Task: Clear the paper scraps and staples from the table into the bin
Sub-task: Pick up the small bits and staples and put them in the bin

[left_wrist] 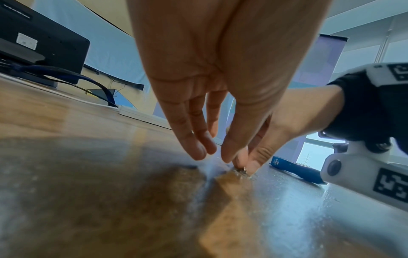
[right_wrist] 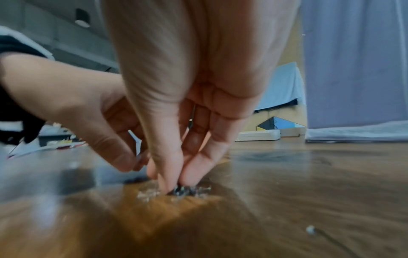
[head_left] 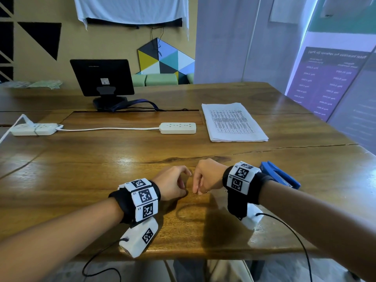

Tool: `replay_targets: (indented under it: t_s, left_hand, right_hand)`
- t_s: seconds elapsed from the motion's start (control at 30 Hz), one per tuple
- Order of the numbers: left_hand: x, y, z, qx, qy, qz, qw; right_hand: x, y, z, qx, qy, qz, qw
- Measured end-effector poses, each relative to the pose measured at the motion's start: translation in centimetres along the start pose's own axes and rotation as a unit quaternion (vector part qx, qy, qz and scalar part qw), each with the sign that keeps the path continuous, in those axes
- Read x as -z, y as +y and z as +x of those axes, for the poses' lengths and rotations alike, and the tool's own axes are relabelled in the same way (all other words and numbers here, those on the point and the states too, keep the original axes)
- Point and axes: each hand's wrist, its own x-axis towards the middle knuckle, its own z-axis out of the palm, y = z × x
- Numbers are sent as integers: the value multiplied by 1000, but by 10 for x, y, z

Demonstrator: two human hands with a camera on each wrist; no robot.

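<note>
Two wrist-worn cameras, white boxes printed with black square codes, hang at the near edge of the wooden table (head_left: 81, 169), and just beyond them the hands meet fingertip to fingertip. Right hand (head_left: 207, 176) points straight down, thumb and forefinger pinched onto a small heap of loose staples (right_wrist: 187, 190) lying on the wood directly beneath it; the pinch suits pieces too small to scoop. Left hand (head_left: 173, 184) hovers just beside it with its fingers (left_wrist: 198, 148) loosely curved, tips close to the wood and holding nothing, probably placed as a wall to keep the staples herded together. More glinting bits lie scattered around the heap. Behind the right wrist rests a blue stapler (head_left: 280, 176), its small white lettering too blurred to read. Well beyond the right hand sits a stack of printed sheets (head_left: 234, 123), the print illegible. Beyond the left hand stand a power strip (head_left: 178, 128) and a black monitor (head_left: 101, 77) with a white sticker, unreadable. No bin shows, and paper scraps cannot be made out with certainty
</note>
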Motion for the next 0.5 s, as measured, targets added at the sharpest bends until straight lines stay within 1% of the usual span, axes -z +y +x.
replay_targets:
  t_s: [0.13, 0.23, 0.33, 0.5]
  left_hand:
    - [-2, 2, 0, -9, 5, 12, 1000]
    - [-2, 0, 1, -12, 11, 20, 1000]
    - [1, -2, 3, -4, 5, 28, 1000]
    - [-4, 0, 8, 19, -36, 33, 999]
  right_hand:
    - [0, 5, 5, -13, -18, 80, 997]
    - [-3, 10, 5, -5, -20, 98, 995]
    - [1, 16, 2, 1, 12, 149, 989]
    - [15, 31, -5, -5, 78, 227, 971]
